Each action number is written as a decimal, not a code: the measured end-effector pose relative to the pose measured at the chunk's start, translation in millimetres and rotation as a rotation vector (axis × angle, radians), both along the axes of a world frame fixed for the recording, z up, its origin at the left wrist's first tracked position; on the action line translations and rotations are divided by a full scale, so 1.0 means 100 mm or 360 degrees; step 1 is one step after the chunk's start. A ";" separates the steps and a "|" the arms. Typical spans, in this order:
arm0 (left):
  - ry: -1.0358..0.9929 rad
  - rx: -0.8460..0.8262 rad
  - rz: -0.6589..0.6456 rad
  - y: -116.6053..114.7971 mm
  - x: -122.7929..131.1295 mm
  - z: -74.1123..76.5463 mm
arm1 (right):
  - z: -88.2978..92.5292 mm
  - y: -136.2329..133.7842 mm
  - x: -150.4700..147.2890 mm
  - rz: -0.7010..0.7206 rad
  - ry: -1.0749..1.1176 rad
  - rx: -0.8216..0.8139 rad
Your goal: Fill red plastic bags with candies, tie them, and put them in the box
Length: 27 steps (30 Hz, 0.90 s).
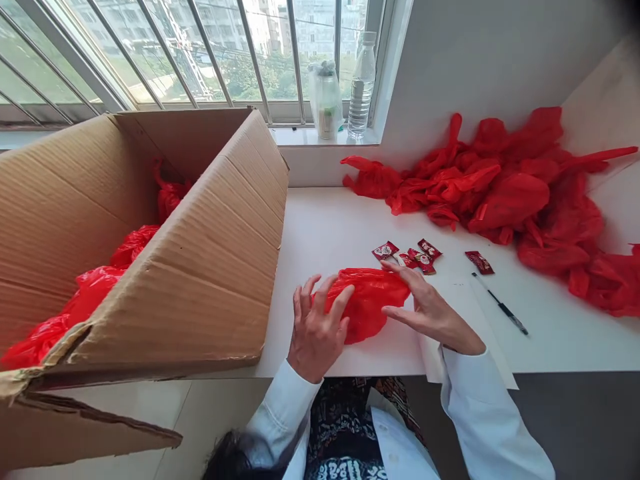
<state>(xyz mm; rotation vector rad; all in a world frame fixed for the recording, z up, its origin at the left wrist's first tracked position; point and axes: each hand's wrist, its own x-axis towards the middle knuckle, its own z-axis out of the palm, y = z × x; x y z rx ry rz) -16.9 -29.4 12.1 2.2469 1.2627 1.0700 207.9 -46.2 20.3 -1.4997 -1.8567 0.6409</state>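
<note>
A red plastic bag [367, 307] lies bunched on the white table close to its front edge. My left hand [320, 323] rests on the bag's left side, fingers spread and slightly bent. At the bag's right side my right hand [425, 303] is held with thumb and fingers apart, its fingertips by the upper right edge. Just behind the bag lie several small dark-red packets [423, 260]. One more red packet [479, 262] sits farther right, near a black pen [501, 305]. Whatever is inside the bag is hidden.
A large open cardboard box [200, 267] stands at left, with red bags [95, 293] inside. Many red bags [505, 187] are heaped at the back right. White paper [470, 327] overhangs the table's front edge. A water bottle [362, 90] and a wrapped cup [326, 103] stand on the windowsill.
</note>
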 end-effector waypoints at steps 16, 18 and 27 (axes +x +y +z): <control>-0.1176 -0.0394 0.0102 0.08 -0.04 0.02 | -0.09 -0.08 0.39 -0.0717 0.1499 0.0046; -0.1225 -0.0413 0.0009 -0.02 0.00 0.11 | 0.03 -0.20 0.39 -0.0906 0.1369 0.0316; -0.0239 0.0412 0.0056 -0.30 0.07 0.55 | 0.56 -0.21 -0.14 0.0231 -0.0581 0.0822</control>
